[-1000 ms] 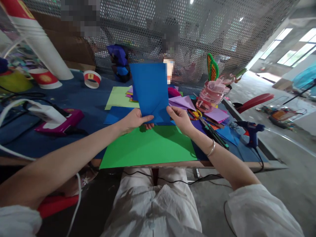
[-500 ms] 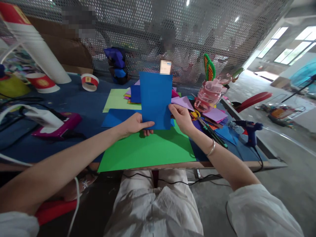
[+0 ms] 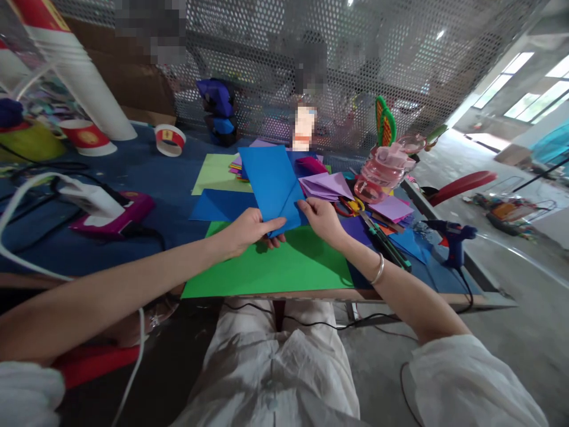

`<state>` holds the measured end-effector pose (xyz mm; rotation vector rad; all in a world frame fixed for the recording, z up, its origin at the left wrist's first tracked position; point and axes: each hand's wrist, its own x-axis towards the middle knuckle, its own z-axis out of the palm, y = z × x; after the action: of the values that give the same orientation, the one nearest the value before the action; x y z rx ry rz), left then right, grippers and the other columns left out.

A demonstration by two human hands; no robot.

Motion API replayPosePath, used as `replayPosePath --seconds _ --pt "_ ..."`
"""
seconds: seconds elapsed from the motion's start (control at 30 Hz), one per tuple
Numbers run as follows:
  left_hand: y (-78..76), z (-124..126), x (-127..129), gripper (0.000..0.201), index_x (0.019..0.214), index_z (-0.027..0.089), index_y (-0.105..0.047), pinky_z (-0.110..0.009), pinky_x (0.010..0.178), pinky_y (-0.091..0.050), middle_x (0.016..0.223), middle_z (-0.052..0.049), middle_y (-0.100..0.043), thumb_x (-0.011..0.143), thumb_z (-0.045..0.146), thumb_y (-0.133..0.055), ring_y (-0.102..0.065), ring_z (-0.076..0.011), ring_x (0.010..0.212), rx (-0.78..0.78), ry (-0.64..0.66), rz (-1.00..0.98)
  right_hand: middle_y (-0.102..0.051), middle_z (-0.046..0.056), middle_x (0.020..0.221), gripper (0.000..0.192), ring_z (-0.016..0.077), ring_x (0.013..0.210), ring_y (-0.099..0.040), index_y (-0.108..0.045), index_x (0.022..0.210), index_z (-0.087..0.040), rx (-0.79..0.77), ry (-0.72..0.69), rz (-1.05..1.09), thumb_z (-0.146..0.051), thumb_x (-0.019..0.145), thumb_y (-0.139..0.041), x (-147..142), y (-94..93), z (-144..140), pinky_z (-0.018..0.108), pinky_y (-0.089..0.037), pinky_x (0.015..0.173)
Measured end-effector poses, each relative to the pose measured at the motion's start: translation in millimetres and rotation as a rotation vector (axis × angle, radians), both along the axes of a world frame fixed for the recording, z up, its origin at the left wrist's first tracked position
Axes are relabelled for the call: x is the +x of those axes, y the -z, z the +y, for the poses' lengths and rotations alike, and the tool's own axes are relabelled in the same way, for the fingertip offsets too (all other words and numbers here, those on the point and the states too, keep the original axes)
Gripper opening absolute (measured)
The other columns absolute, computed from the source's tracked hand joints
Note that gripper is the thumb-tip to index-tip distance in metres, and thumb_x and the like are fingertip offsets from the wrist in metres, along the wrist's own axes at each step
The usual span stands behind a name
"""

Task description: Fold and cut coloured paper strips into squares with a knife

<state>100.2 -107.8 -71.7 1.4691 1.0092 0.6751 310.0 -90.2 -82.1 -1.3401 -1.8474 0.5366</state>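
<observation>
- Spread before you, the blue-covered table [image 3: 128, 155]; clock directions run from the sheet you hold.
- At six o'clock, a bright green sheet [image 3: 267, 273] lies flat along the table's near edge.
- At the centre, above the table, is the blue sheet [image 3: 269, 178] in your grip, tilted, its top end leaning away; that far end looks flat and uncreased.
- At nine o'clock, more blue paper [image 3: 217, 204] lies on the table, partly hidden.
- Your left hand [image 3: 249, 231], at seven o'clock, clasps the sheet's bottom, thumb on top, fingers underneath.
- Your right hand [image 3: 322, 219], at four o'clock, pinches its right edge near the lower corner.
- At three o'clock, scissors [image 3: 351, 206] lie just beyond that hand, untouched.
- Smallest, a diagonal line across the sheet's lower right: apparently one fold begun, though whether it is pressed down you cannot tell.
</observation>
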Motion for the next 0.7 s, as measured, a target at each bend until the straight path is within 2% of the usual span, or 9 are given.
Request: replayPosePath --seconds 0.1,0.17,0.2,0.3,0.37,0.43,0.5,0.6,0.7 --pt "-4.4 -15 -15 0.048 0.063 0.018 -0.073 -0.025 0.040 -0.046 0.057 -0.008 -0.071 0.072 0.063 -0.085 -0.061 -0.0165 0.043 -0.084 0.096 0.097 -0.037 -0.005 0.056 0.052 0.0126 0.058 -0.036 -0.033 0.060 -0.025 -0.027 -0.020 -0.131 -0.046 0.102 -0.055 -4 -0.7 -4 0.031 -0.024 0.059" --pt "-12.2 -24 -31 0.047 0.052 0.019 -0.070 -0.027 0.035 -0.040 0.046 -0.006 -0.064 0.067 0.059 -0.090 -0.055 -0.0177 0.035 -0.118 0.215 0.218 -0.040 -0.005 0.056 0.050 0.0126 0.058 -0.037 -0.033 0.060 -0.024 -0.049 -0.030 -0.221 -0.040 0.101 -0.058 -7 -0.5 -7 0.031 -0.024 0.060" --pt "-17.0 -27 -39 0.047 0.051 0.021 -0.070 -0.026 0.037 -0.041 0.045 -0.004 -0.062 0.073 0.059 -0.085 -0.056 -0.0178 0.035 -0.061 0.315 0.353 -0.043 -0.004 0.057 0.049 0.0128 0.059 -0.038 -0.034 0.061 -0.024 -0.059 -0.033 -0.267 -0.038 0.101 -0.059 -9 -0.4 -9 0.031 -0.024 0.061" --pt "-28.5 -28 -51 0.037 0.057 0.024 -0.072 -0.025 0.051 -0.045 0.053 0.000 -0.066 0.086 0.046 -0.077 -0.063 -0.0165 0.049 0.498 0.256 0.517 -0.056 -0.001 0.064 0.042 0.0147 0.062 -0.046 -0.046 0.064 -0.023 -0.088 -0.038 -0.404 -0.035 0.102 -0.059 -13 -1.8 -15 0.032 -0.023 0.062" --pt "-29.4 -21 -46 0.015 0.082 0.024 -0.079 -0.028 0.076 -0.053 0.085 -0.001 -0.079 0.091 0.033 -0.072 -0.074 -0.0204 0.080 0.828 0.212 0.528 -0.065 0.002 0.072 0.035 0.0172 0.068 -0.054 -0.058 0.072 -0.022 -0.103 -0.042 -0.496 -0.034 0.104 -0.055 -15 -4.8 -20 0.032 -0.025 0.064" --pt "-24.2 -10 -35 0.012 0.100 0.020 -0.077 -0.035 0.100 -0.052 0.116 -0.008 -0.077 0.094 0.024 -0.067 -0.071 -0.0255 0.112 0.978 0.277 0.516 -0.073 0.006 0.082 0.030 0.0202 0.075 -0.062 -0.067 0.085 -0.021 -0.117 -0.043 -0.587 -0.032 0.107 -0.051 -17 -8.9 -25 0.032 -0.028 0.066" --pt "-15.7 2 -23 0.016 0.107 0.018 -0.072 -0.038 0.107 -0.050 0.127 -0.011 -0.071 0.091 0.024 -0.073 -0.066 -0.0274 0.122 1.007 0.377 0.519 -0.078 0.009 0.091 0.028 0.0229 0.080 -0.067 -0.072 0.100 -0.019 -0.133 -0.038 -0.673 -0.030 0.108 -0.048 -19 -12.9 -29 0.032 -0.030 0.068" --pt "-3.5 18 -13 0.039 0.108 0.017 -0.065 -0.041 0.103 -0.053 0.124 -0.013 -0.066 0.082 0.037 -0.087 -0.063 -0.0301 0.119 0.998 0.393 0.532 -0.080 0.013 0.101 0.031 0.0268 0.087 -0.071 -0.071 0.118 -0.017 -0.159 -0.017 -0.779 -0.032 0.109 -0.045 -23 -16.5 -34 0.032 -0.034 0.068" --pt "4.6 26 -12 0.053 0.106 0.018 -0.061 -0.044 0.101 -0.053 0.120 -0.013 -0.064 0.078 0.054 -0.088 -0.062 -0.0313 0.115 0.962 0.412 0.560 -0.080 0.014 0.108 0.033 0.0292 0.094 -0.073 -0.068 0.124 -0.017 -0.179 0.007 -0.845 -0.035 0.110 -0.043 -25 -18.0 -36 0.033 -0.039 0.070"
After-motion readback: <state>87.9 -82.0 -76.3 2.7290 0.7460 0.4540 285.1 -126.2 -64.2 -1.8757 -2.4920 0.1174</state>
